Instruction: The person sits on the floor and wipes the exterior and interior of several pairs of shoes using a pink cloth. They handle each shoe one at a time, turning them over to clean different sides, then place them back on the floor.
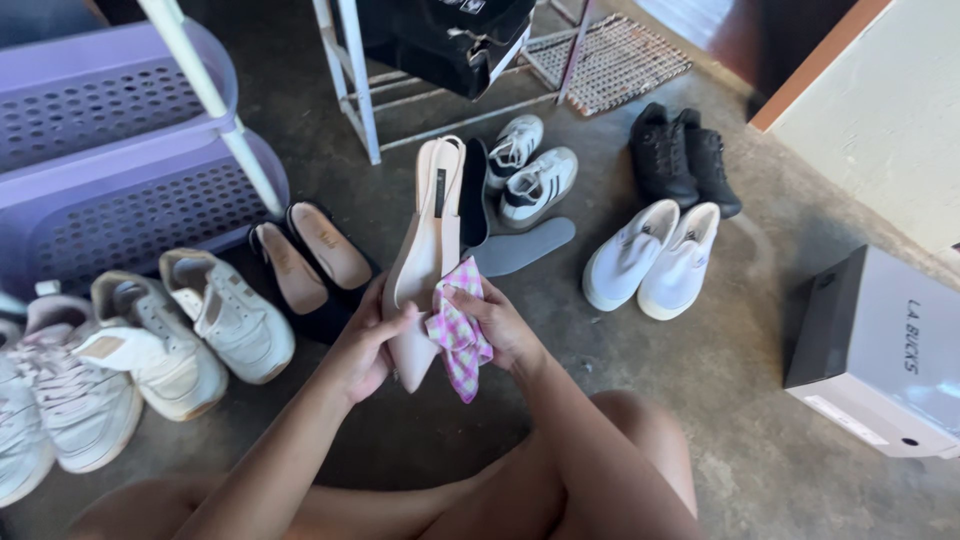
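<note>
From the head camera we see our left hand (368, 345) clamped around the beige slingback shoe (425, 262), and our right hand (503, 328) pinching a pink checked cloth (458, 340) against it. The shoe could slip because its toe is narrow. Right of the shoe, a grey shoebox (880, 355) lies, with dark lettering on the lid

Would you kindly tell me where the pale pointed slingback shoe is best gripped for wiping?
Probably at the narrow toe end, from its left: the left hand already wraps the shoe there, heel strap pointing away, leaving the right side free for the right hand with the checked cloth.
</note>
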